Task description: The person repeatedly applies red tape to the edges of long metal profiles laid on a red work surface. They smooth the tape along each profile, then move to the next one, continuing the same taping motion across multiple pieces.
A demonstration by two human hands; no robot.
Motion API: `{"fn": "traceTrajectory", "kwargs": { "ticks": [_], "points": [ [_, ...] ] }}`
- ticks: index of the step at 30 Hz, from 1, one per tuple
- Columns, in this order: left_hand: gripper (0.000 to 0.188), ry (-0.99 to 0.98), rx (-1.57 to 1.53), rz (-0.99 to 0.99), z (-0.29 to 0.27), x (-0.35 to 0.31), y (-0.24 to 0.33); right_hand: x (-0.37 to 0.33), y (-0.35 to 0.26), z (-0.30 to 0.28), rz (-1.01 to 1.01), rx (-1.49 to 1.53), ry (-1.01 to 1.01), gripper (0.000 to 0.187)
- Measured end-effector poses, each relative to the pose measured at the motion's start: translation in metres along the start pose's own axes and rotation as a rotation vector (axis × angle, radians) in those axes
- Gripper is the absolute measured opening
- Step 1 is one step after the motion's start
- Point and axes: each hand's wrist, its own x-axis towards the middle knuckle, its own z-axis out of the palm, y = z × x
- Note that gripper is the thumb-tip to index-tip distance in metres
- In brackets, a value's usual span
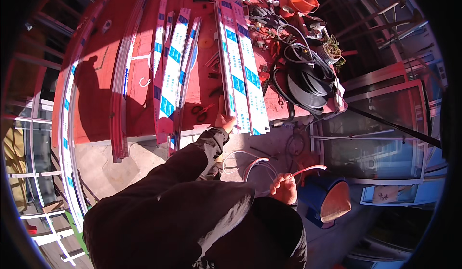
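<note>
On the red table lie several long profiles wrapped in blue-and-white protective film. My left hand is closed around the near end of a film-wrapped profile, in the group right of the middle; its fingertips are partly hidden. Lower down, my right hand pinches a thin, pale flexible strip, whose free end curves out to the right. Loops of a similar pale strip hang or lie beyond that hand, below the table edge. Scissors with dark and red parts rest left of my left hand.
A large coil of black strip, a potted plant and an orange bucket stand on the table's right side among loose parts. A blue bin is beside my right hand. Framed glass panels lean at the right.
</note>
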Motion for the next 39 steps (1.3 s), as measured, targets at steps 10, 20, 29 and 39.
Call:
{"fn": "traceTrajectory", "kwargs": {
  "ticks": [10, 20, 29, 39],
  "points": [
    [0.019, -0.07, -0.522, -0.094, -0.142, -0.023, 0.029, 0.03, 0.006, -0.023, 0.202, -0.02, -0.01, 0.035],
    [0.027, -0.249, -1.025, -0.436, -0.151, -0.085, 0.037, 0.08, 0.025, 0.024, 0.185, -0.159, -0.208, 0.044],
    [0.022, -0.367, -1.334, -0.412, -0.131, -0.089, 0.137, 0.067, 0.052, 0.075, 0.339, -0.286, -0.159, 0.043],
    [0.02, -0.239, -1.219, -0.451, -0.108, -0.088, 0.159, 0.048, 0.037, 0.094, 0.427, -0.36, -0.233, 0.032]
  ]
}}
